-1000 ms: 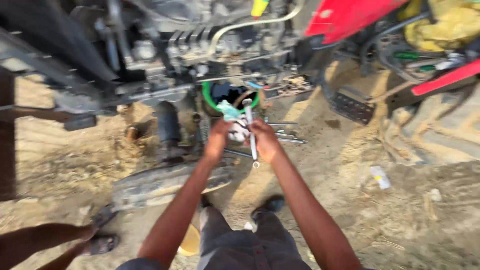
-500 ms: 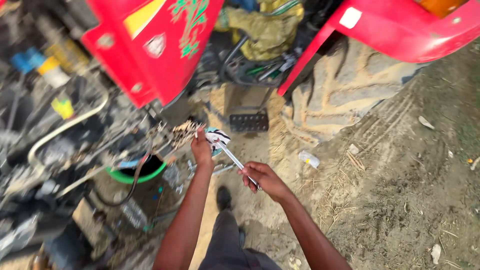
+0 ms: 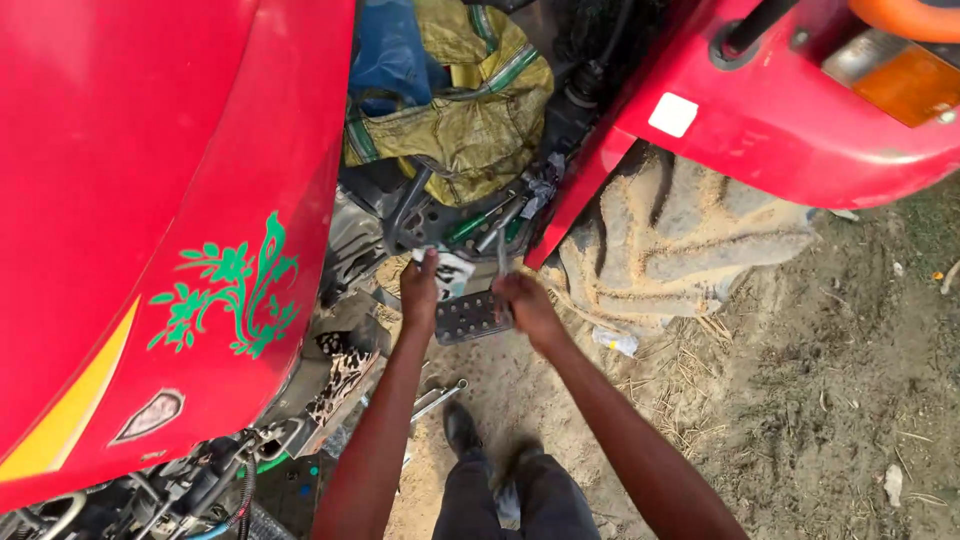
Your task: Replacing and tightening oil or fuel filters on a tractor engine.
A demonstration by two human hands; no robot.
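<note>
My left hand (image 3: 420,291) grips a small white packet or rag with dark print (image 3: 455,272). Close beside it, my right hand (image 3: 527,303) is closed round a slim metal wrench (image 3: 502,248) that points upward. Both hands hover just over a dark studded metal footplate (image 3: 465,320) on a red tractor. Behind the wrench tip lie green-handled tools (image 3: 478,224) on the tractor floor.
A red fender with a green leaf design (image 3: 190,220) fills the left. A second red fender (image 3: 790,130) overhangs a mud-caked tyre (image 3: 670,240). A yellow-green sack (image 3: 465,110) lies above. A wrench (image 3: 440,398) rests on the sandy ground by my shoes (image 3: 462,430).
The view has swung from the engine with its green bowl to the tractor's footplate. Both hands moved there, carrying the white packet and the wrench, and now sit closer together.
</note>
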